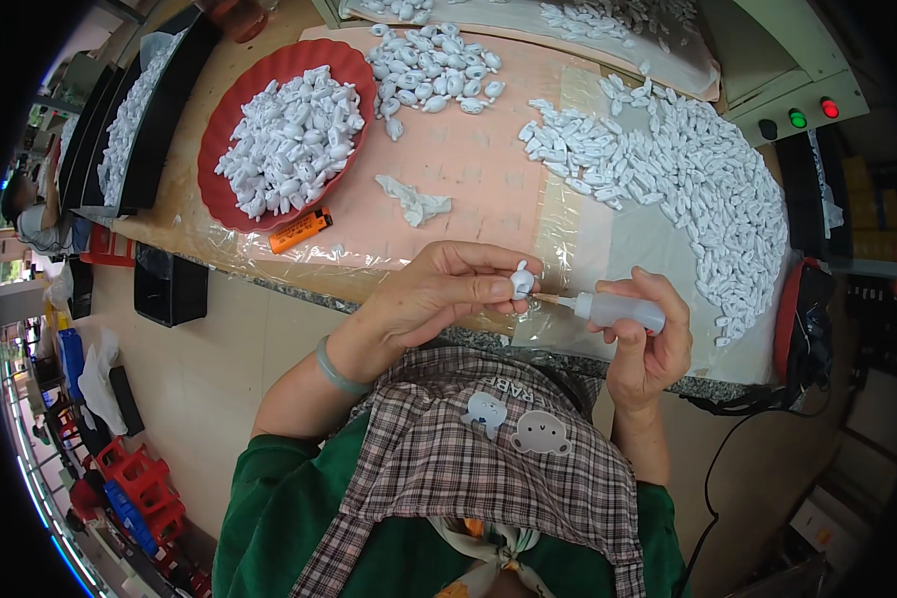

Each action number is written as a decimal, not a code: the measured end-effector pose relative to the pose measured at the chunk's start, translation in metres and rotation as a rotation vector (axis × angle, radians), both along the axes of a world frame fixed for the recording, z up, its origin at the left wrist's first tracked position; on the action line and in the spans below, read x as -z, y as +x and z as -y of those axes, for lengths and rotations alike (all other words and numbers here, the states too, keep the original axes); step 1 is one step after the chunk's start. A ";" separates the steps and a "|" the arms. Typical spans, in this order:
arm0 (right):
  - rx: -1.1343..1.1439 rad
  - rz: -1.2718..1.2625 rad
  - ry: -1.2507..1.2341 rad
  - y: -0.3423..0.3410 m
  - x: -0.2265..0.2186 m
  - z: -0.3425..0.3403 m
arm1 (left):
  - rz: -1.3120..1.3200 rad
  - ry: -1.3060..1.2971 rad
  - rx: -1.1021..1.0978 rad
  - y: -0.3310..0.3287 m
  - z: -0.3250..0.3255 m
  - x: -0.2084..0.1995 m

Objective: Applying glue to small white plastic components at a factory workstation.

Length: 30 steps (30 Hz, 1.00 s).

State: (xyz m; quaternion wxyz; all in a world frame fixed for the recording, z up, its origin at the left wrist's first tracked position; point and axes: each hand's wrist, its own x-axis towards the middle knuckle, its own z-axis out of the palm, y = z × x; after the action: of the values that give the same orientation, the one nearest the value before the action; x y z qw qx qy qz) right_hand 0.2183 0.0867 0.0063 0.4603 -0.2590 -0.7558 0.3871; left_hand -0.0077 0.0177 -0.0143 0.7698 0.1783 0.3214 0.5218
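Note:
Between the thumb and fingers of my left hand (434, 294) is a small white rounded plastic piece (521, 280). My right hand (653, 334) grips a translucent squeeze bottle (623, 311) tilted sideways. Its thin nozzle (550, 297) points left and meets or nearly meets the white piece; I cannot tell which. Both hands are above the table's near edge. Beyond my left hand a crumpled white tissue (414, 201) lies on the pink sheet (478, 169). To the right spreads a large heap of narrow white pieces (703, 179).
A red scalloped bowl (212, 179) full of white pieces stands at the left, with an orange box cutter or similar item (300, 230) beside it. More rounded white pieces (434, 70) lie farther back. A black tray (184, 85) is far left; a machine with lit buttons (798, 119) stands back right.

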 end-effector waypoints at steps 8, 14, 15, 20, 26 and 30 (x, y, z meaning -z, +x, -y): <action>0.011 -0.010 -0.017 0.001 0.000 0.003 | 0.048 -0.030 0.029 0.000 0.001 -0.001; 0.020 0.011 0.058 0.003 0.000 0.003 | 0.054 -0.055 0.055 0.001 0.001 -0.003; 0.020 0.011 0.059 0.003 0.000 0.004 | 0.061 -0.061 0.061 0.000 0.001 -0.003; 0.072 0.109 0.275 0.003 -0.004 0.005 | 0.070 -0.062 0.060 0.000 0.001 -0.002; 0.085 0.174 0.409 0.000 -0.010 0.007 | 0.089 0.014 0.007 0.000 0.001 0.009; 0.078 0.192 0.408 -0.001 -0.012 0.008 | 0.091 0.017 -0.031 -0.001 0.000 0.012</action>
State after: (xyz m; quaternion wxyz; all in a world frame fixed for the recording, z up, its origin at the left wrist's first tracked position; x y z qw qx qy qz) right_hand 0.2170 0.0784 0.0186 0.4435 -0.2253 -0.8483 0.1817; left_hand -0.0089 0.0174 -0.0258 0.7739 0.1559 0.2844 0.5440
